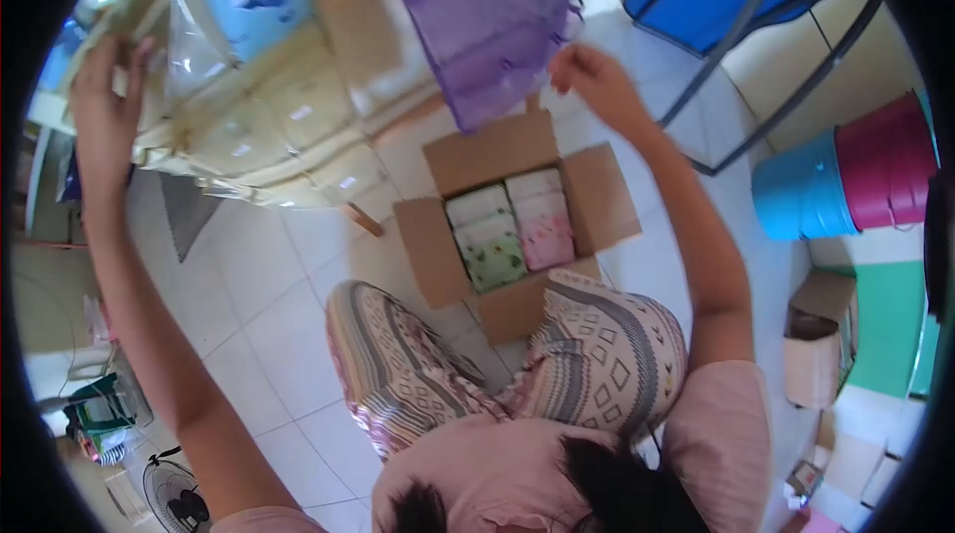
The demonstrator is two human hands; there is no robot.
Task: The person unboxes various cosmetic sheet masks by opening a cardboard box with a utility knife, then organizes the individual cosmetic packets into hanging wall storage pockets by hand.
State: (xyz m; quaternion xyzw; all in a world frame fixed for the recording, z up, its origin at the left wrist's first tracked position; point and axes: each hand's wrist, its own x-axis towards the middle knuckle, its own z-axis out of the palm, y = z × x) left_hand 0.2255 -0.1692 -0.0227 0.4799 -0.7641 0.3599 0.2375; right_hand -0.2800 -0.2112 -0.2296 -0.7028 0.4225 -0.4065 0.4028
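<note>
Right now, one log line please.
left hand: on clear plastic-wrapped packs | right hand: holding purple sheer bag | open cardboard box: folded cloths inside

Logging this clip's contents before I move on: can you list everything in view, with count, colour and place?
cardboard box: one, brown, open, on the tiled floor by the knees
folded cloths: about four, white-green and pink, inside that box
purple bag: one, see-through, held above the box
plastic packs: a pile, clear and cream, upper left
blue bucket: one, far right
magenta bucket: one, beside the blue one
small box: one, brown, right side
fan: one, black, lower left
left hand: open, on the plastic packs
right hand: pinching the purple bag's edge
</note>
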